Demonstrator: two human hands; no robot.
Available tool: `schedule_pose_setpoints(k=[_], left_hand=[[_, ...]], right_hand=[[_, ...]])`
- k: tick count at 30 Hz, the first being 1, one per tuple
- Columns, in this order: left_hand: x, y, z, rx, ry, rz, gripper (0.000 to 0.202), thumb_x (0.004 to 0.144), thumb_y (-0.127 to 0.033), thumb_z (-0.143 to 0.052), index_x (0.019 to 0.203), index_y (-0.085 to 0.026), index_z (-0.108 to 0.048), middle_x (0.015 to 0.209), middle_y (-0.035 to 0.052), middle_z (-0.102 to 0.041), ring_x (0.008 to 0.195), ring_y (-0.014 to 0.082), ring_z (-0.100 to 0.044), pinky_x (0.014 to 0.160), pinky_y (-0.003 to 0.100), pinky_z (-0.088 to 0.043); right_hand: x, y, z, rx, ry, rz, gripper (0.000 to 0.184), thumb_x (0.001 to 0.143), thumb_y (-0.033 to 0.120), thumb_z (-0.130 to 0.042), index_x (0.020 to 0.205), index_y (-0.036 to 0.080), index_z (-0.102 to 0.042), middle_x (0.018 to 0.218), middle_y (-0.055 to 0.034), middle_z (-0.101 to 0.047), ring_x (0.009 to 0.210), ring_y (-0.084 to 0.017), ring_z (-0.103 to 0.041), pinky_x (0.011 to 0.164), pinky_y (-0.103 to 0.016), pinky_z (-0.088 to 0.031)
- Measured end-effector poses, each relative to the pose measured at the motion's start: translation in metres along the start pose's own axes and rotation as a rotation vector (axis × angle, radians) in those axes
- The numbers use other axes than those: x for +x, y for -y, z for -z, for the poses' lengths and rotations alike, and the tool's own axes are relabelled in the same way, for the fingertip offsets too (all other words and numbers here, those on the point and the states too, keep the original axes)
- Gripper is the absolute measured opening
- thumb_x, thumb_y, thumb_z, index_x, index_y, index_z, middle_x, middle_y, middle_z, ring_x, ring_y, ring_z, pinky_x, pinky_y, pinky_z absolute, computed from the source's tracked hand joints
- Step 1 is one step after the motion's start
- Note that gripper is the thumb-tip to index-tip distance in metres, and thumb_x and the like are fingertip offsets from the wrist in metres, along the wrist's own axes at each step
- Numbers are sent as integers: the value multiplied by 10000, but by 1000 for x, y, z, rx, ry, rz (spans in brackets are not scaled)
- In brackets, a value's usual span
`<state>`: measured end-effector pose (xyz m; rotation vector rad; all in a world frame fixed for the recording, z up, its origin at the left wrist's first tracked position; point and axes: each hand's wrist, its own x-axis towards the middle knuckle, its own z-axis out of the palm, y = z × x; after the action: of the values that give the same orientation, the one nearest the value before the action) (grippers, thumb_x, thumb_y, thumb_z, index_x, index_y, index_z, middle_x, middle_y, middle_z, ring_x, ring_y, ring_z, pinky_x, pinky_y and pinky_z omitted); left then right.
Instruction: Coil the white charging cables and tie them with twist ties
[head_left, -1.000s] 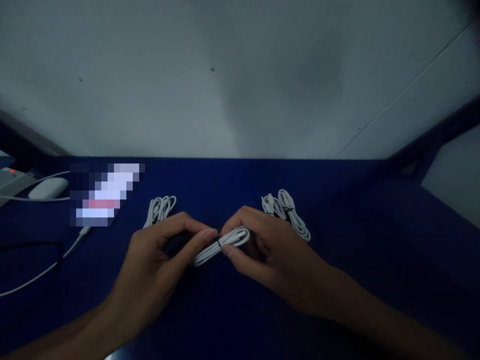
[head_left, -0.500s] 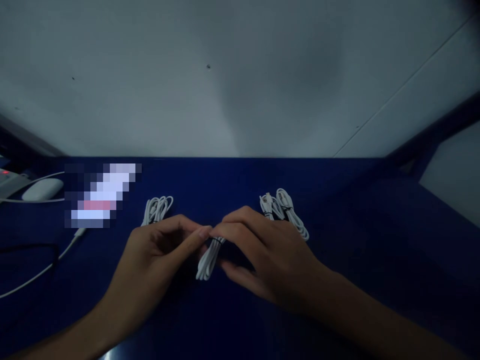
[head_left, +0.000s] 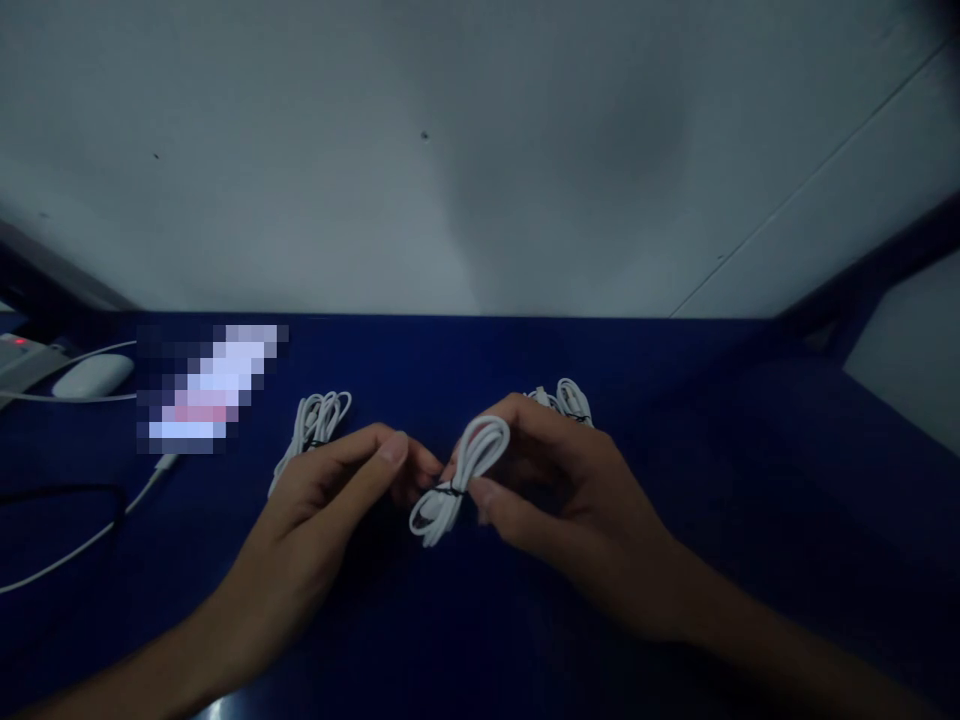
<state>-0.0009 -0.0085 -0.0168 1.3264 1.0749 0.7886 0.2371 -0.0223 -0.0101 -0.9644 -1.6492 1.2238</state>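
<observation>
My right hand pinches a coiled white cable between thumb and fingers. A thin black tie wraps the coil at its middle, and loops fan out above and below it. Close by on the left, my left hand has its thumb stretched out and its fingers partly curled, with nothing visible in its grasp. Its fingertips are near the coil; whether they touch it cannot be made out. Behind the left hand lies another tied white cable. Further tied white cables are partly hidden behind the right hand.
On the left of the blue table is a lit, pixelated screen with a white cable attached. A white rounded object sits beside it. A grey-white wall panel rises at the back.
The held cable coil has turned and its upper loops now show. My left fingers have come away from its tied middle, while my right hand has shifted slightly right with the coil.
</observation>
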Motion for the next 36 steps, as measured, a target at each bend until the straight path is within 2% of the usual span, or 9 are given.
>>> schedule_pose_setpoints(k=[2, 5, 9, 13, 16, 20, 24, 31, 36], left_hand=[[1, 2, 0, -61, 74, 43, 293, 1133, -489, -654, 1062, -286, -852, 919, -11, -808, 843, 144, -711, 756, 208, -542], [4, 5, -1, -241, 209, 119, 299, 1156, -458, -621, 1211, -272, -848, 1040, 33, -854, 959, 177, -776, 891, 244, -606], [7, 8, -2, -414, 281, 133, 265, 1154, -364, -646, 1299, -257, -840, 1129, 86, -895, 974, 194, -834, 896, 268, -657], [8, 13, 0, -420, 220, 156, 314, 1072, -296, -795, 1385, -312, -807, 1085, 42, -901, 938, 178, -856, 875, 240, -664], [8, 13, 1, -373, 153, 158, 329, 1051, -306, -829, 1379, -296, -818, 1082, 41, -900, 960, 166, -851, 915, 221, -644], [8, 9, 0, -377, 130, 157, 208, 1036, -276, -844, 1241, -275, -877, 1054, 38, -906, 959, 147, -828, 889, 185, -617], [8, 7, -1, -398, 106, 160, 185, 968, -161, -883, 1119, -265, -902, 947, 12, -886, 840, 131, -791, 815, 181, -610], [7, 8, 0, -325, 107, 162, 128, 975, -144, -852, 1035, -251, -889, 884, -11, -846, 856, 136, -792, 809, 181, -602], [5, 8, 1, -255, 95, 152, 118, 965, -146, -861, 994, -258, -882, 874, -22, -841, 821, 117, -752, 770, 162, -569]], right_hand=[[3, 1, 2, 190, 41, -45, 110, 1049, 167, -733, 1130, 237, -756, 1001, -1, -775, 747, -100, -683, 567, -194, -522], [7, -1, 2, 348, 73, -58, 136, 1068, 184, -750, 1196, 229, -757, 950, 1, -795, 685, -74, -683, 528, -160, -507], [7, -3, 1, 298, 28, -86, 248, 1067, 232, -776, 1307, 264, -721, 1029, -10, -814, 698, -90, -725, 552, -185, -556], [3, -7, -1, -62, -183, 2, 367, 1029, 257, -808, 1374, 330, -704, 1180, 0, -770, 677, -91, -691, 564, -254, -552], [1, -10, -3, -295, -285, 165, 363, 996, 191, -785, 1331, 297, -692, 1124, 8, -716, 675, -94, -630, 558, -280, -510], [1, -11, -5, -413, -237, 366, 227, 976, 146, -763, 1178, 222, -695, 996, 16, -668, 688, -92, -614, 628, -282, -541], [2, -15, -6, -563, -219, 453, 172, 1021, 144, -758, 1173, 199, -699, 1030, -11, -707, 679, -89, -608, 570, -251, -517], [3, -19, -2, -682, -189, 560, 60, 1070, 137, -738, 1114, 169, -711, 1025, -29, -720, 709, -89, -624, 586, -240, -529], [4, -19, -2, -670, -175, 569, 35, 1066, 159, -749, 1084, 153, -720, 993, -29, -721, 691, -83, -609, 558, -235, -502]])
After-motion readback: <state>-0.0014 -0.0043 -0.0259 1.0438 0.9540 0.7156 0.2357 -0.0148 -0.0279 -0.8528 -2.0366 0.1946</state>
